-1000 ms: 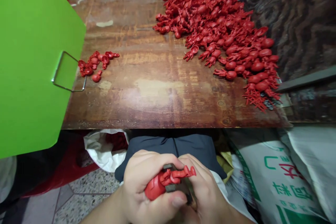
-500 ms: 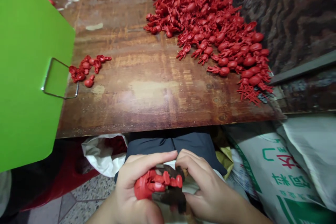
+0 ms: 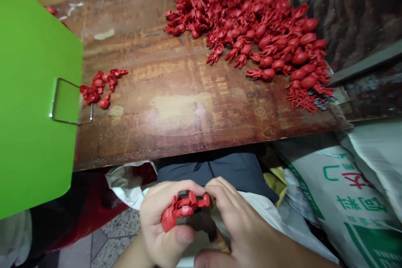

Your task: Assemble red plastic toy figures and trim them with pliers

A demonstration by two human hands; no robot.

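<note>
Below the worn brown wooden tabletop (image 3: 188, 104), the left hand (image 3: 153, 228) clenched a red moulded plastic piece (image 3: 176, 213) against the dark grey hand tool (image 3: 201, 224) clasped in the right hand (image 3: 241, 230), a grip probably best held steady.

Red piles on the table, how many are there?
2. A big pile sits at the table's far right; a small pile lies at its left, beside the green board. More may hide past the picture's top edge.

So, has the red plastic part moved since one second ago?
Yes. The red plastic part, gripped by the left hand against the dark tool in the right hand, shifted slightly left: its tip was right of the trouser seam, now in line with it.
</note>
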